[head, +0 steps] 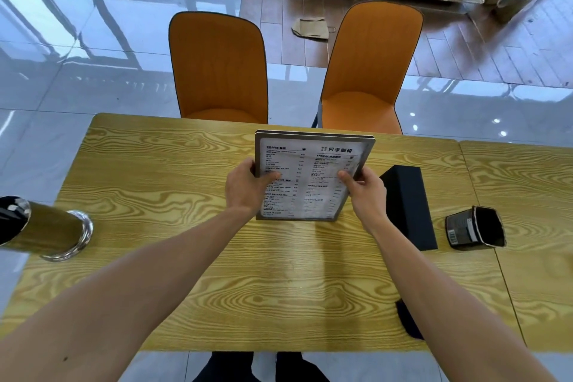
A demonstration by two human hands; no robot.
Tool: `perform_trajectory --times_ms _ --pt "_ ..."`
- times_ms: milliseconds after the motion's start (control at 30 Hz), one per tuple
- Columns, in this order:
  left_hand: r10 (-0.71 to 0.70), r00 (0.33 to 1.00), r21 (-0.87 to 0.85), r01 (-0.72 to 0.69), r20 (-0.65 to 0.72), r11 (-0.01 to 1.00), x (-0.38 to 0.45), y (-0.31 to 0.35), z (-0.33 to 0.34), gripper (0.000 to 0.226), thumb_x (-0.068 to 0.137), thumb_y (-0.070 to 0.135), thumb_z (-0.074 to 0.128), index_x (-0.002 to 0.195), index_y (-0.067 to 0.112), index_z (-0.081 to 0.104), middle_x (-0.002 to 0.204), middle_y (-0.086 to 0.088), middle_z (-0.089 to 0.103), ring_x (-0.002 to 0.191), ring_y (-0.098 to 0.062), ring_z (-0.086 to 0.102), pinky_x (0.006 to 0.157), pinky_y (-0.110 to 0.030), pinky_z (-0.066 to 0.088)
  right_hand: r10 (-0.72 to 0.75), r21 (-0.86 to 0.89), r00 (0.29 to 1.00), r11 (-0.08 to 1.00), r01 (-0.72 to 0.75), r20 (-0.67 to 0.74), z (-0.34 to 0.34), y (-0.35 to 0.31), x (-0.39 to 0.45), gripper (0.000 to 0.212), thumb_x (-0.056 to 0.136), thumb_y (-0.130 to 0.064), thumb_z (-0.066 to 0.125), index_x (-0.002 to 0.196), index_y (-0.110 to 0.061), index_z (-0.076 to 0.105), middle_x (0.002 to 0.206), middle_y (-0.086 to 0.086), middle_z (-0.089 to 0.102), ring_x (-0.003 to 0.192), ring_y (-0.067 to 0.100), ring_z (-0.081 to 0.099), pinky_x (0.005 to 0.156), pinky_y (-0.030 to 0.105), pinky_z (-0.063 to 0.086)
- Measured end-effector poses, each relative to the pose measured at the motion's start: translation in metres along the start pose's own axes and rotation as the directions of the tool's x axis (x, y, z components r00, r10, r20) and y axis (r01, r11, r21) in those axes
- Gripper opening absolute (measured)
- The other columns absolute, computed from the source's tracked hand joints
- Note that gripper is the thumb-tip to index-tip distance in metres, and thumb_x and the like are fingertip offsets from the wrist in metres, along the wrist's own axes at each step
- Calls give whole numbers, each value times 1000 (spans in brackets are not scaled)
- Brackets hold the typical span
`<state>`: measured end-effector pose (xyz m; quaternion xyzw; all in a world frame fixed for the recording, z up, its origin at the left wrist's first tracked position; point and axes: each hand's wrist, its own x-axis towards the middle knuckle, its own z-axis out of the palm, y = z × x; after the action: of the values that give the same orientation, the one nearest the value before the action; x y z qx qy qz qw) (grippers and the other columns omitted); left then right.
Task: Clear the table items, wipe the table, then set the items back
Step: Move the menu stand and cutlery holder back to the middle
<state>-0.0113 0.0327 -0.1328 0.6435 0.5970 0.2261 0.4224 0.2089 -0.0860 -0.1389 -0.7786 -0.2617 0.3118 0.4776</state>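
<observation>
My left hand and right hand clamp framed menu by side edges above table; lower edge possibly touching tabletop. Black box beside right wrist.

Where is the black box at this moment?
In the head view, the black box lies on the wooden table, on the person's right side, between the right hand holding the menu and the small dark container.
</observation>
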Motion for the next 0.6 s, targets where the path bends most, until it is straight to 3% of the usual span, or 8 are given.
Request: perform_trajectory --times_ms 167,433,600 --pt "-1 1000 -17 1 7 1000 -1 -1 0 35 77 40 83 99 18 68 94 7 72 84 -11 67 77 -38 59 1 -7 1000 1000 -1 0 0 1 1 15 94 -31 71 107 -24 70 104 -10 75 95 6 71 76 28 60" --pt "5 1000 -19 -4 28 1000 3 0 1 32 79 37 82 101 18 68 97 7 72 89 -14 67 78 -36 57 -21 -44 1000 999 21 -10 1 0 -5 21 95 -29 70 113 -19 68 108 -10 74 98 4 69 73 20 57" --pt "51 996 20 -53 76 998 2 -5 -4 35 78 41 83 100 21 65 95 10 70 86 -12 66 77 -39 59 35 -80 999 996 -38 -38 1 3 -18 36 92 -33 73 119 -15 58 105 -5 69 94 6 67 62 17 53"
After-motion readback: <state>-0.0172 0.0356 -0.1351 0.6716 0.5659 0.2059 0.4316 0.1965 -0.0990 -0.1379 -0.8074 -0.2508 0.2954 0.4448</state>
